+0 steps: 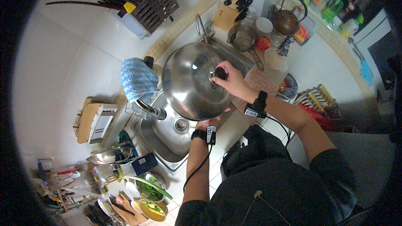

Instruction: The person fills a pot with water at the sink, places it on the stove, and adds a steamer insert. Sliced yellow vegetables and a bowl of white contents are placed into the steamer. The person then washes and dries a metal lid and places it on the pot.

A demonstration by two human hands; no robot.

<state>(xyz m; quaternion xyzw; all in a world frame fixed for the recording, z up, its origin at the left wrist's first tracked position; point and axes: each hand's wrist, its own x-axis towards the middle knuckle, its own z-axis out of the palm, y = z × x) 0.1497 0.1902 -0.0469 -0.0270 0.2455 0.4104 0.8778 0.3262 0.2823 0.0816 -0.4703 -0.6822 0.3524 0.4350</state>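
A large domed stainless-steel lid (188, 78) covers much of the sink, its knob side facing up. The fingers and thumb of my right hand (234, 81) are closed around its dark knob (220, 73). At the lid's near rim is my left hand (211, 121), with most of its fingers hidden beneath the metal. What they hold there is out of sight. Below the lid, the steel sink basin (163, 138) shows its drain strainer (181, 125). A curved faucet (150, 109) reaches over the basin, left of the lid, with a blue-and-white striped cloth (139, 77) draped over it.
Behind the sink stand a small tap (201, 26), a knife block (227, 11), a brown glass pot (243, 37) and a kettle (285, 20). Lower left are a bowl of greens (150, 191), a yellow bowl (154, 210) and a cutting board (128, 213). A pinkish cloth (259, 83) lies right of the sink.
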